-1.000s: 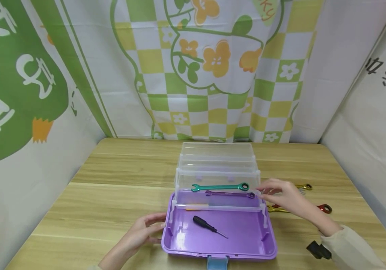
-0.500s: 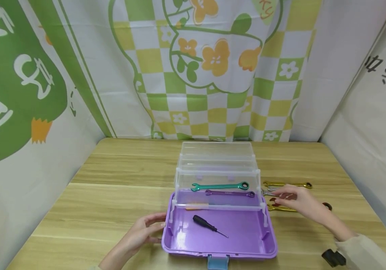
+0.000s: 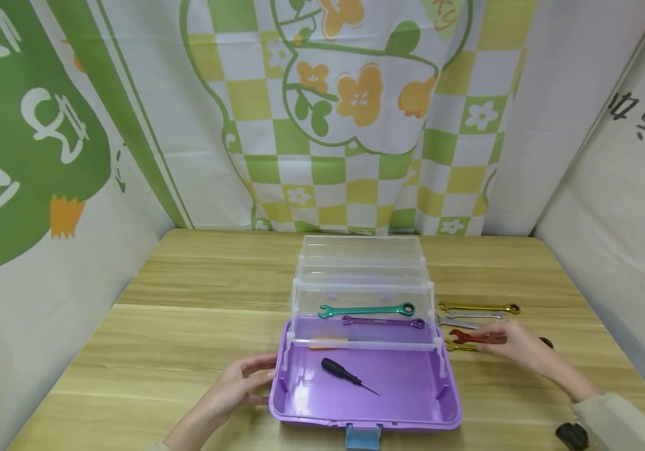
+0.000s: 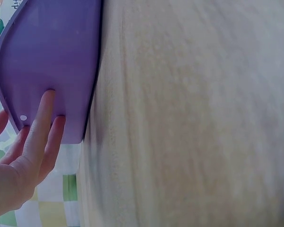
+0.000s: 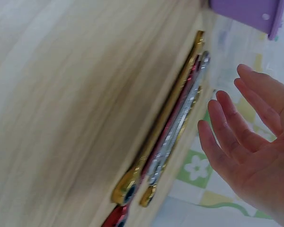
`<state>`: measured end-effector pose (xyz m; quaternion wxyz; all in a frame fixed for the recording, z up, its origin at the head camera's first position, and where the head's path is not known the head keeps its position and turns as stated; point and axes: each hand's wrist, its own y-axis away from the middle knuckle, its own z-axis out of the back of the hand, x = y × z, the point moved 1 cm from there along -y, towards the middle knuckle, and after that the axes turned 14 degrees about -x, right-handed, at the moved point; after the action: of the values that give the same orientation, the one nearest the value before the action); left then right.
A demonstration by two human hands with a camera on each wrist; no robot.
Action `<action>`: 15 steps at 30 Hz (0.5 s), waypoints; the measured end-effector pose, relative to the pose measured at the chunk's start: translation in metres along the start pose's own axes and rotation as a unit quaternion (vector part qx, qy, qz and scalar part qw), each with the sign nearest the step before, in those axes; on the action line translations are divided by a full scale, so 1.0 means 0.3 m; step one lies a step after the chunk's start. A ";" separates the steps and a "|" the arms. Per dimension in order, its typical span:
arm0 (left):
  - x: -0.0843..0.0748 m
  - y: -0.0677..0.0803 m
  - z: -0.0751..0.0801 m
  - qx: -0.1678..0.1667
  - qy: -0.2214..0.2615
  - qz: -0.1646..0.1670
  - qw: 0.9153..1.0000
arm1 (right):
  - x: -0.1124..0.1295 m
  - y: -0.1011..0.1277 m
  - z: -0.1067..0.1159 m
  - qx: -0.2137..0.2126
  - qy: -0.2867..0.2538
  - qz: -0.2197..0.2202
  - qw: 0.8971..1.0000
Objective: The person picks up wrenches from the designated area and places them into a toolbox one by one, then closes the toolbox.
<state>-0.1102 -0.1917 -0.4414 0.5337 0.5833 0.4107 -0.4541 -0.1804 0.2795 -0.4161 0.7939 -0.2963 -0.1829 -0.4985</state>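
Note:
An open purple toolbox (image 3: 305,410) with clear fold-out trays (image 3: 361,260) sits mid-table. A green wrench (image 3: 364,310) and a purple wrench (image 3: 383,322) lie in the lower clear tray, and a black screwdriver (image 3: 347,376) lies in the purple base. My left hand (image 3: 240,383) rests with straight fingers against the box's left wall (image 4: 47,61). To the right of the box, my right hand (image 3: 511,348) hovers with straight fingers (image 5: 227,132) over a row of loose wrenches: gold (image 3: 477,307), silver (image 3: 457,322), red (image 3: 469,336) and another gold (image 3: 457,346). It holds nothing.
The wooden table (image 3: 187,326) is walled by printed cloth panels at the back and both sides. A blue latch (image 3: 363,436) juts from the box's front edge. An orange strip (image 3: 328,344) lies in the lower tray.
My right hand has moved from the right end of the clear tray out and down to the wrenches on the table. The left hand has stayed on the box.

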 end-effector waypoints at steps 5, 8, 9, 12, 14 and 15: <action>-0.003 -0.001 -0.001 -0.001 0.001 0.002 1.000 | -0.038 0.005 -0.008 0.014 0.008 -0.010 1.000; -0.003 0.000 -0.002 -0.004 0.001 0.002 1.000 | -0.057 0.006 -0.016 0.021 0.016 -0.013 1.000; -0.003 0.000 -0.002 -0.005 0.000 0.002 1.000 | -0.063 0.006 -0.019 0.024 0.020 -0.013 0.999; -0.004 0.001 -0.003 -0.006 0.000 0.002 1.000 | -0.074 0.008 -0.028 0.023 0.027 -0.005 0.999; -0.005 0.002 -0.003 -0.006 0.001 0.004 1.000 | -0.078 0.010 -0.032 0.023 0.029 0.002 0.999; -0.005 0.002 -0.003 -0.006 0.000 0.003 1.000 | -0.079 0.011 -0.033 0.023 0.030 0.003 0.999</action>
<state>-0.1100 -0.1909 -0.4397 0.5387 0.5814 0.4115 -0.4499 -0.1878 0.2904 -0.4386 0.8069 -0.2639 -0.1698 -0.5005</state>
